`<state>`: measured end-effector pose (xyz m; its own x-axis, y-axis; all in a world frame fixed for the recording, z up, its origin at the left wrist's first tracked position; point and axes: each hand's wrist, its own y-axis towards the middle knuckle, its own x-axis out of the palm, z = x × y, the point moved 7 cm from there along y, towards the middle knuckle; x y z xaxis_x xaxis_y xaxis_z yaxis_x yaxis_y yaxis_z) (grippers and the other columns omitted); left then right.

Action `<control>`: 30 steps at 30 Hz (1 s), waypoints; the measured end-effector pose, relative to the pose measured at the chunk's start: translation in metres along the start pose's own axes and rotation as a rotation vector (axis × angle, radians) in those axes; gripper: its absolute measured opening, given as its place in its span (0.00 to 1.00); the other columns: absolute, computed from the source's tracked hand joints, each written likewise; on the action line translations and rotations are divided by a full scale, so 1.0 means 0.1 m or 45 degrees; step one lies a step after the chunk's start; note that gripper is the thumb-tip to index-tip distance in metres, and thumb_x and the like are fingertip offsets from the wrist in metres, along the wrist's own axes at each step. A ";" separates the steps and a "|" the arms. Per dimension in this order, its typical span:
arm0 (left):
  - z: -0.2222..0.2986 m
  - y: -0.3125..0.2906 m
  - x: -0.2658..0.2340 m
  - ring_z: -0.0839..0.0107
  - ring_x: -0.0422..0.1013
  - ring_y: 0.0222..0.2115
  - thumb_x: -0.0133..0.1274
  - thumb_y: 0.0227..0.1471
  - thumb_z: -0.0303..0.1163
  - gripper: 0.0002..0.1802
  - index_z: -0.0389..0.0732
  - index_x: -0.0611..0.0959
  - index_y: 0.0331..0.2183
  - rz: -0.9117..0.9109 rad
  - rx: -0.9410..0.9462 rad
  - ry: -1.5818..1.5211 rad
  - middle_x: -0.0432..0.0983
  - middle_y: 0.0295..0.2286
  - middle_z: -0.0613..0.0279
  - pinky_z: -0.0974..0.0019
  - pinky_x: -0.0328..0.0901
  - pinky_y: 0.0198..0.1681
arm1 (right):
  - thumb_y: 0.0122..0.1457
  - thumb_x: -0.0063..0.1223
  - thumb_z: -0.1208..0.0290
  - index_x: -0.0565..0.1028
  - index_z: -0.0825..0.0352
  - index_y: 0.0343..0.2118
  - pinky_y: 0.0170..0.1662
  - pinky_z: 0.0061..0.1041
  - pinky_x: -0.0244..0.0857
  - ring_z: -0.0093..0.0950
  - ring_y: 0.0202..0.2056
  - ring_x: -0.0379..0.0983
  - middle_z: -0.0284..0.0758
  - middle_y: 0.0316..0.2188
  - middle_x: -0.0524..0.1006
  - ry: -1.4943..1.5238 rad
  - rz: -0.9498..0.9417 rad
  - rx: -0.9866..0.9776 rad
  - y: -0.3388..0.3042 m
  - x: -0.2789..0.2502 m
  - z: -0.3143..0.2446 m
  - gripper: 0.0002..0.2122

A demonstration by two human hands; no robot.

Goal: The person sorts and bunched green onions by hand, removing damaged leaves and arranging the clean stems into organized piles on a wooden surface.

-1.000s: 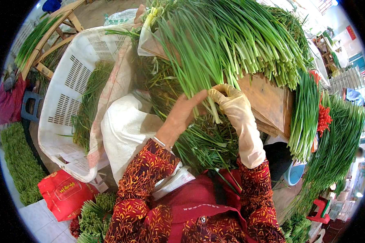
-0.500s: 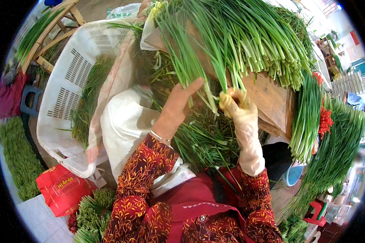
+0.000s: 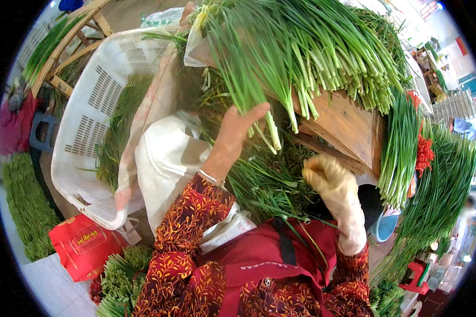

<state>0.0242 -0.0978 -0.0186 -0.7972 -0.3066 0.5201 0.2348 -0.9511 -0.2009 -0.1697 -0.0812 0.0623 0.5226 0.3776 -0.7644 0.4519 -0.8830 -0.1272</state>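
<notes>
A few green chives (image 3: pixel 272 129) are gripped in my left hand (image 3: pixel 235 129), the thumb laid across their pale lower stems. Their leaves run up and away toward the big heap of chives (image 3: pixel 333 47) on a wooden board (image 3: pixel 349 129). Down and to the right, my right hand (image 3: pixel 325 174) wears a pale, yellow-stained glove. Its fingers are curled in and slightly blurred, apart from the stems; whether anything is pinched in them I cannot make out. Loose leaves and trimmings (image 3: pixel 264 182) lie below the hands, and some strands trail onto my red apron (image 3: pixel 264 248).
On the left stands a white plastic basket (image 3: pixel 76 153) with leaf scraps inside, a white woven sack (image 3: pixel 166 153) beside it. A red bag (image 3: pixel 84 248) sits at lower left. Chive bundles (image 3: pixel 396 164) with red ties hang at the board's right, above a blue basin (image 3: pixel 384 227).
My right hand has pulled away from the stems, moving down and to the right. My left hand stays nearly in place, still holding chives.
</notes>
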 end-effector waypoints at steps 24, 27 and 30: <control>-0.12 -0.18 0.12 0.80 0.65 0.24 0.52 0.44 0.41 0.18 0.39 0.74 0.34 -0.038 -0.144 -0.021 0.69 0.25 0.71 0.75 0.62 0.27 | 0.50 0.50 0.68 0.72 0.67 0.34 0.29 0.16 0.62 0.17 0.25 0.68 0.32 0.25 0.75 0.647 0.197 0.183 0.53 0.28 -0.13 0.10; -0.09 -0.14 0.10 0.81 0.66 0.26 0.52 0.45 0.40 0.17 0.39 0.74 0.35 -0.044 -0.081 0.008 0.70 0.27 0.71 0.75 0.62 0.29 | 0.48 0.53 0.68 0.72 0.66 0.34 0.30 0.15 0.62 0.17 0.25 0.68 0.32 0.25 0.75 0.661 0.240 0.153 0.55 0.26 -0.07 0.11; -0.06 -0.17 0.14 0.81 0.66 0.28 0.51 0.45 0.39 0.17 0.37 0.74 0.36 -0.063 -0.058 0.097 0.71 0.29 0.70 0.76 0.62 0.30 | 0.46 0.56 0.65 0.72 0.66 0.33 0.31 0.17 0.62 0.20 0.25 0.69 0.33 0.25 0.74 0.612 0.200 0.123 0.56 0.32 -0.17 0.13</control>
<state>0.0057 -0.0860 -0.0134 -0.8476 -0.2542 0.4658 0.1704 -0.9617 -0.2149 -0.1156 -0.1144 0.0416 0.8624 0.3035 -0.4051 0.2839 -0.9526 -0.1093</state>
